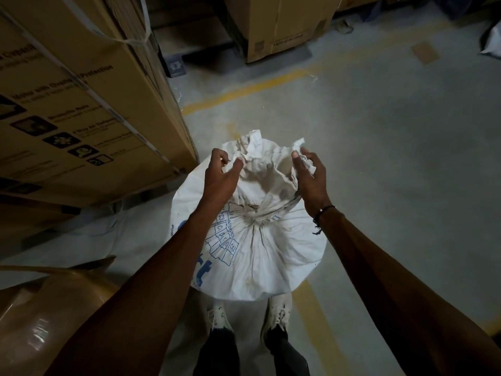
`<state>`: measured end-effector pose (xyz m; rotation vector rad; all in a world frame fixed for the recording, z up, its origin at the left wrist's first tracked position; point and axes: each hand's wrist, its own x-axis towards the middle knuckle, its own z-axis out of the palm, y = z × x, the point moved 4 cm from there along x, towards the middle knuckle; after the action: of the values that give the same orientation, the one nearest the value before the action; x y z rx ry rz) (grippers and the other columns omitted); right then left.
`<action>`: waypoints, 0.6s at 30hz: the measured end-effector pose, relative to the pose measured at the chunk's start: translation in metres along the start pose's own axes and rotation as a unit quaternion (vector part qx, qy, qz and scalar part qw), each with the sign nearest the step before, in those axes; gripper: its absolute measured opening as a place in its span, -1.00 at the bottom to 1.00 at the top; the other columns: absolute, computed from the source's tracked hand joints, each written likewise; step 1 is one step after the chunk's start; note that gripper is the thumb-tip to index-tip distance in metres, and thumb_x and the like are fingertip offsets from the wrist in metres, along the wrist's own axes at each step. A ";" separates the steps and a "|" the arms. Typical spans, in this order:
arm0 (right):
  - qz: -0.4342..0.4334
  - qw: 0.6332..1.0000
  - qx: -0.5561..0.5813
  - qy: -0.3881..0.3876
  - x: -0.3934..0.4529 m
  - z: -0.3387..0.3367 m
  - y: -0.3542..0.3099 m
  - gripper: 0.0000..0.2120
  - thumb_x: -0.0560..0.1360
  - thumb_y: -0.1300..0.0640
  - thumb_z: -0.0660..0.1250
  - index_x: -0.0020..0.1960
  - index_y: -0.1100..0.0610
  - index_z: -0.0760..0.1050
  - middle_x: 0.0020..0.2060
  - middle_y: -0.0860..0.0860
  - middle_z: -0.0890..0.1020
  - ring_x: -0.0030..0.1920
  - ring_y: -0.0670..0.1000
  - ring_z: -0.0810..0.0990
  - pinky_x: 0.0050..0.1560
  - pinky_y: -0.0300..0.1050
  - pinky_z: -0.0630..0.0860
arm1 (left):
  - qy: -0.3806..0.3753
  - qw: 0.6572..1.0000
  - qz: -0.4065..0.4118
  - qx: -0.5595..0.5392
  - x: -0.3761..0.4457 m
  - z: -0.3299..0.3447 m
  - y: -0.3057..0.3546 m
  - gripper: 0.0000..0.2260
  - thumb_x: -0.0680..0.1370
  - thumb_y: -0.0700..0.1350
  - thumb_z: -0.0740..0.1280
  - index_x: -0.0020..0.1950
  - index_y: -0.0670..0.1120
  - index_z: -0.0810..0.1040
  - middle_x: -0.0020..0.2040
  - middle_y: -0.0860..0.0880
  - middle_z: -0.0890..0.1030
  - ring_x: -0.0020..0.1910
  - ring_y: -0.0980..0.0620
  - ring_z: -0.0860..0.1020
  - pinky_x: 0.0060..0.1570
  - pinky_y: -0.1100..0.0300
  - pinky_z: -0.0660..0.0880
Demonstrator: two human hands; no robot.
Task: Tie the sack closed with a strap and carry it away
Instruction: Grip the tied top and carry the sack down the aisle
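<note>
A full white woven sack (260,256) with blue print stands on the floor in front of my feet. Its neck (254,215) is gathered into tight pleats, and the loose top fabric flares out above that. My left hand (221,177) pinches the left side of the flared top. My right hand (309,175) grips the right side of it. Whether a strap binds the neck cannot be told; none stands out from the fabric.
A tall printed cardboard box (81,109) bound with white straps stands close on the left. A brown wrapped bundle (54,316) lies at lower left. More cartons (279,25) stand at the back. Yellow floor lines (244,90) cross the grey concrete, which lies bare to the right.
</note>
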<state>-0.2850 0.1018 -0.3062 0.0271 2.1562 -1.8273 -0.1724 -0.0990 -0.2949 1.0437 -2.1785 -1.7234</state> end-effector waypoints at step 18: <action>0.109 0.989 0.046 -0.092 0.015 0.037 0.003 -0.25 0.38 -0.35 0.59 0.46 -0.06 0.55 0.38 0.00 0.67 0.40 0.00 0.64 0.49 0.14 0.52 | -0.123 0.988 -0.058 -0.077 0.035 0.023 -0.007 -0.43 0.24 0.11 0.72 0.17 -0.03 0.70 0.01 0.02 0.78 0.06 0.05 0.73 0.22 -0.01 0.64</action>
<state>-0.2901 0.0637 -0.3179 0.1060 1.8647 -1.7295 -0.2076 -0.1032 -0.3184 0.9819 -2.1131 -2.1380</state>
